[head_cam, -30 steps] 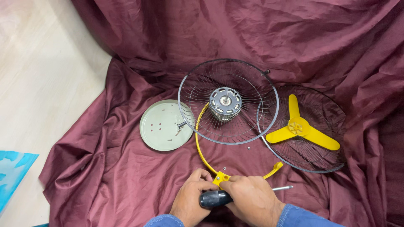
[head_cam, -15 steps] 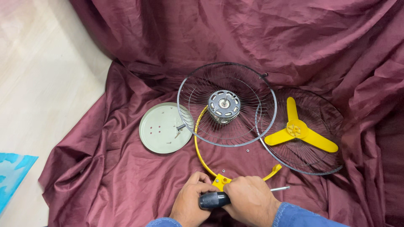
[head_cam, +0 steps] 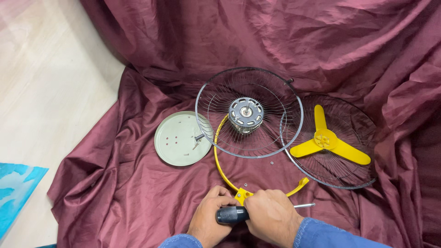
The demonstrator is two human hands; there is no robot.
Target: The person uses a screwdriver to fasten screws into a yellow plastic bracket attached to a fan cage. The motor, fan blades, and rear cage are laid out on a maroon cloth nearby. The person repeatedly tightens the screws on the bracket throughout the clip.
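My right hand [head_cam: 272,216] is wrapped around a screwdriver [head_cam: 232,214] with a black handle; its metal shaft sticks out to the right. My left hand [head_cam: 210,216] rests against the yellow ring band [head_cam: 218,160] at its clasp, just above the handle. The band curves up to a wire fan guard [head_cam: 249,112] with the grey motor [head_cam: 245,113] at its centre. To the right a second wire guard [head_cam: 337,170] lies flat with a yellow three-blade propeller [head_cam: 326,139] in it.
A pale green round plate [head_cam: 177,140] with loose screws lies left of the guard. A small washer [head_cam: 272,162] sits on the maroon cloth [head_cam: 138,193]. Light floor [head_cam: 46,92] is at the left, with a blue sheet [head_cam: 16,188] at the edge.
Both hands stay at the yellow clasp with the screwdriver; the handle has shifted slightly. The view has drifted a little.
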